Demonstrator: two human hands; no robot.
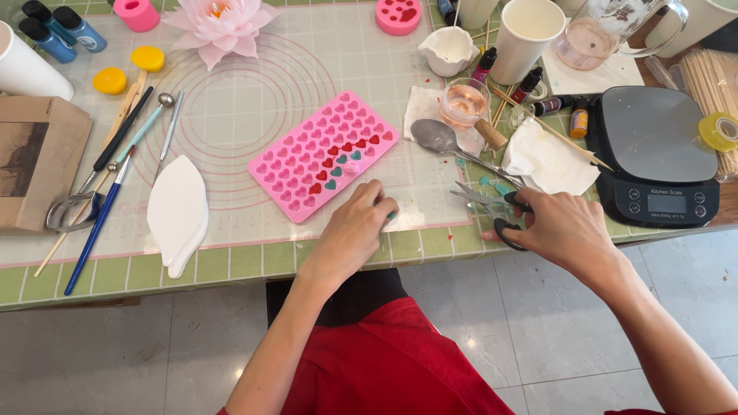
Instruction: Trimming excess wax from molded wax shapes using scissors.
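My left hand [355, 223] rests on the mat just below the pink heart mould [304, 165], fingers curled around a small teal piece at the fingertips. Some of the mould's heart cells hold red and teal fillings. My right hand [565, 227] grips black-handled scissors [480, 200], blades pointing left and slightly apart. Small teal bits [492, 184] lie on the mat by the blades. A metal spoon [438, 137] lies just above the scissors.
A black kitchen scale [653, 154] stands at the right. Paper cups [526, 34], small dye bottles, a glass cup [465, 101] and wooden sticks crowd the back right. A white leaf-shaped dish [178, 211], brushes and tools lie at the left. A pink lotus flower [219, 27] sits at the back.
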